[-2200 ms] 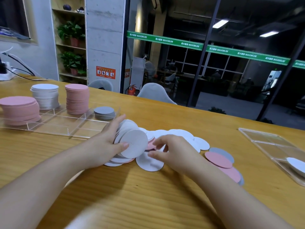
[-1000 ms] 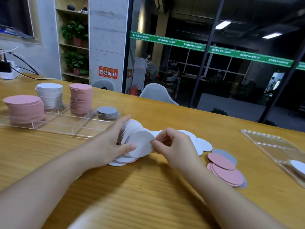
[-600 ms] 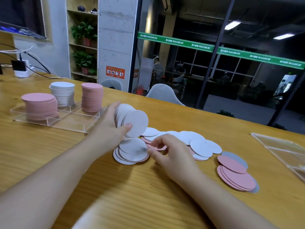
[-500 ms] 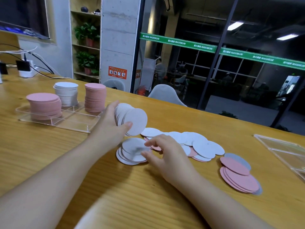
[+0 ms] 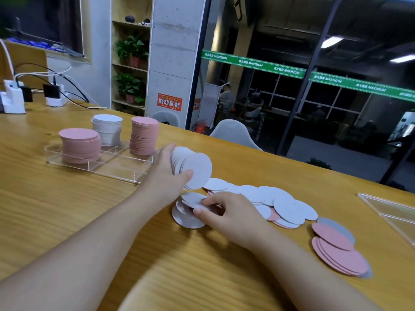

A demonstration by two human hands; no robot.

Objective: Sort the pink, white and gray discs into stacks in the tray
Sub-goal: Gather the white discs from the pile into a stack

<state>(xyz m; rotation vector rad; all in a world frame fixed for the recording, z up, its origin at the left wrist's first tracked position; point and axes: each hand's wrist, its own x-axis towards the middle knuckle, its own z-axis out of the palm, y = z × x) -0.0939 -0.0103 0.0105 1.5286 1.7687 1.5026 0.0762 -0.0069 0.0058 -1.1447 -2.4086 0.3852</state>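
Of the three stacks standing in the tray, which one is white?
The white stack at the tray's far side, standing between the two pink ones: the lower, wider pink stack to its left and the tall pink stack to its right.

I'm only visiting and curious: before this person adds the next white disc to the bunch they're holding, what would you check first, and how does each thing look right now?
1. Left hand grips the fanned bunch of white discs firmly: ok.
2. Right hand pinches a single white disc off the loose pile: cannot tell whether it is just one.
3. The picked disc matches the held bunch in colour: ok, both white.
4. Stack of white discs in the clear plastic tray stands upright, ready for more: ok.
5. Loose white discs on the wooden table all gathered: not ok, many remain.
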